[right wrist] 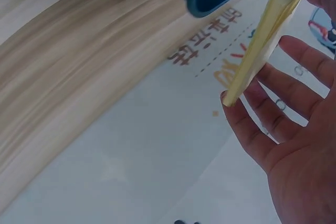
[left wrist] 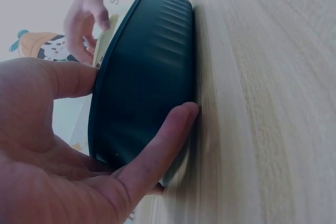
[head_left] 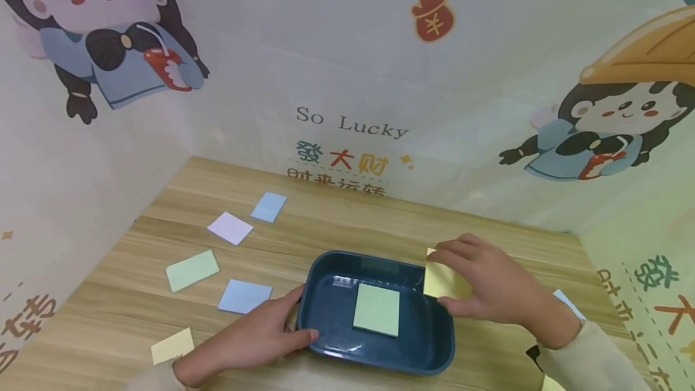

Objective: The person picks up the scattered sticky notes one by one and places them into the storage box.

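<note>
Here, left hand point(head_left: 255, 336) gripping blue tray point(head_left: 434, 349), right hand point(head_left: 496, 285) pinching yellow pad point(head_left: 440, 282) above its rim, loose notes point(head_left: 192, 270) scattered left.

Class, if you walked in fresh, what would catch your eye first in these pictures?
First, the dark blue tray at the front of the wooden table, with a green note lying inside. The left hand grips its near left rim, while the right hand holds a yellow note pad at its right edge.
</note>
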Available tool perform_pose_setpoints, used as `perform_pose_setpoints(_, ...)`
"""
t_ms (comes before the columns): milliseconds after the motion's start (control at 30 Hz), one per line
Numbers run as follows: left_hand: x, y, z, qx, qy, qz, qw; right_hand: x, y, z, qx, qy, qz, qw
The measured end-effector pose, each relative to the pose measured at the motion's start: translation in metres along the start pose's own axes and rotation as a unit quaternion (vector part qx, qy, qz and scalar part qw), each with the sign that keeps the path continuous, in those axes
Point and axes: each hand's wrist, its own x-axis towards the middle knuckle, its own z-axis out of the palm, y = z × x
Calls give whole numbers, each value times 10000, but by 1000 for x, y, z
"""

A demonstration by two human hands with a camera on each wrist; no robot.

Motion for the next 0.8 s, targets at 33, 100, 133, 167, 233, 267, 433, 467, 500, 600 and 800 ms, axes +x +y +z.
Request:
perform_pose_setpoints(33, 0, 0, 0, -14, -1, -13, 10000, 3, -2, 1, 12, -16, -46, 10000)
perform_pose_setpoints(100, 0, 0, 0, -47, -14, -42, 10000, 9, -6, 2, 54, -86, -85, 9999)
perform_pose_setpoints(133, 1, 0, 0, -51, -17, -49, 10000, 12, -8, 3, 71, -139, -86, 9998)
perform_pose_setpoints(167, 1, 0, 0, -57, -21, -58, 10000, 14, -10, 3, 90, -191, -81, 9997)
perform_pose_setpoints(233, 1, 0, 0, -43, -23, -82, 10000, 20, -13, 4, 154, -288, -88, 9994)
perform_pose_setpoints(267, 1, 0, 0, -18, -20, -94, 10000, 23, -15, 5, 193, -326, -99, 9992)
perform_pose_setpoints(433, 0, 0, 0, 2, 4, -70, 10000, 37, -22, 10, 315, -490, -223, 9981)
perform_pose_setpoints(467, 0, 1, 0, 6, 12, -61, 10000, 40, -23, 11, 320, -520, -254, 9978)
perform_pose_setpoints(500, 0, 0, 0, -1, 20, -48, 10000, 42, -24, 12, 317, -561, -282, 9975)
perform_pose_setpoints(600, 0, 0, 0, 18, 45, -31, 10000, 49, -26, 16, 339, -611, -400, 9968)
perform_pose_setpoints(800, 0, 1, 1, -29, 23, -80, 10000, 60, -28, 28, 290, -653, -686, 9951)
